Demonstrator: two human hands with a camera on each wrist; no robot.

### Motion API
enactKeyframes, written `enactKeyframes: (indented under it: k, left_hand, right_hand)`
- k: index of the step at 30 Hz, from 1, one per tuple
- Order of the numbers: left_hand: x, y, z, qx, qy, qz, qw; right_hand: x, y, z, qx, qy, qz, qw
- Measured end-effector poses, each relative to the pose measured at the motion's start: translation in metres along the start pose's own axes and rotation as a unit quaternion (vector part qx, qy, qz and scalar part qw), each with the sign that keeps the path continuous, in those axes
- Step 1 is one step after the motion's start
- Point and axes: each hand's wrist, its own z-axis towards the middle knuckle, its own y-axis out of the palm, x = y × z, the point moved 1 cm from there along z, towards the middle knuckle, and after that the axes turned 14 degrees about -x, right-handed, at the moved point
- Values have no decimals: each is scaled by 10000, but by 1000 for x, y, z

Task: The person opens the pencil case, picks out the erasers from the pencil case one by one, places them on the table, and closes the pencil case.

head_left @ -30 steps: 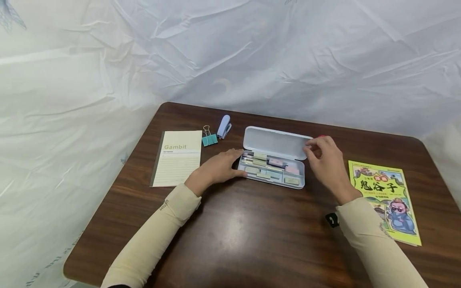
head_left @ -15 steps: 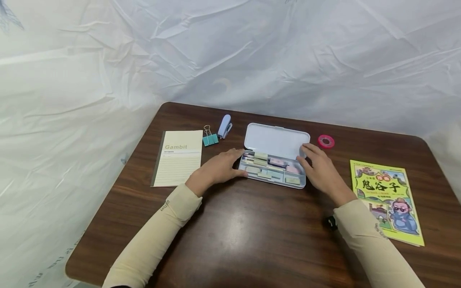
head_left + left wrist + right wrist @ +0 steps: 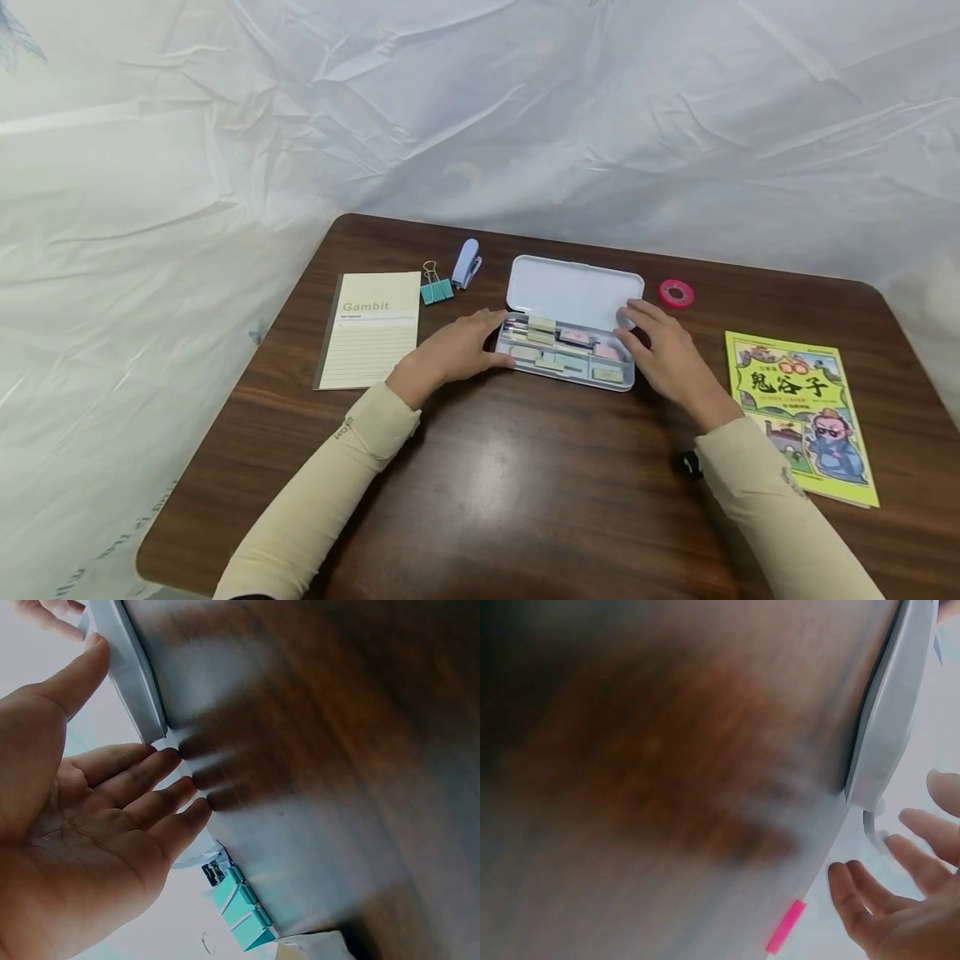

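A pale white-blue pencil case [image 3: 570,379] lies with its lid [image 3: 573,292] raised at the back. Inside are pens [image 3: 516,327], pale yellow blocks [image 3: 542,330], a pink block [image 3: 576,337] and other small pieces in compartments. My left hand [image 3: 465,346] rests at the case's left end, thumb at the front corner; in the left wrist view its fingers [image 3: 142,780] are nearly straight along the end. At the right end, my right hand [image 3: 667,354] has its fingertips beside the lid's edge, with the fingers relaxed and apart in the right wrist view.
A Gambit notebook [image 3: 371,333], a teal binder clip [image 3: 437,290] and a light blue stapler [image 3: 467,263] lie left of the case. To the right are a pink-red tape roll [image 3: 676,292] and a yellow comic book [image 3: 802,417]. A white sheet [image 3: 525,125] hangs behind the brown table [image 3: 480,500].
The lid has tilted farther back. My right hand has come off its upper right corner and moved lower and left to the case's right end, uncovering the tape roll. The left hand stays put.
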Motion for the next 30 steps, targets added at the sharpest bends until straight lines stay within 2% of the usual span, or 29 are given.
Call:
enactKeyframes:
  k: [6, 10, 13, 18, 24, 30]
  left_hand:
    - [-31, 16, 29, 117, 56, 323, 9994]
    - [-37, 18, 34, 60, 50, 282, 9996]
    - [-37, 17, 35, 38, -10, 245, 9997]
    - [-32, 15, 31, -4, -102, 194, 9998]
    - [-27, 14, 26, -34, -92, 110, 9999]
    - [-30, 16, 30, -61, -112, 180, 9998]
  right_hand:
    - [-1, 3, -12, 390, -243, -222, 9987]
    - [-5, 7, -23, 652, -596, -294, 9957]
    - [-9, 9, -29, 498, -717, -299, 9957]
    - [-15, 11, -33, 74, -654, -596, 9960]
    - [-19, 12, -33, -65, -520, -813, 9953]
    - [-21, 11, -31, -289, -329, -849, 9954]
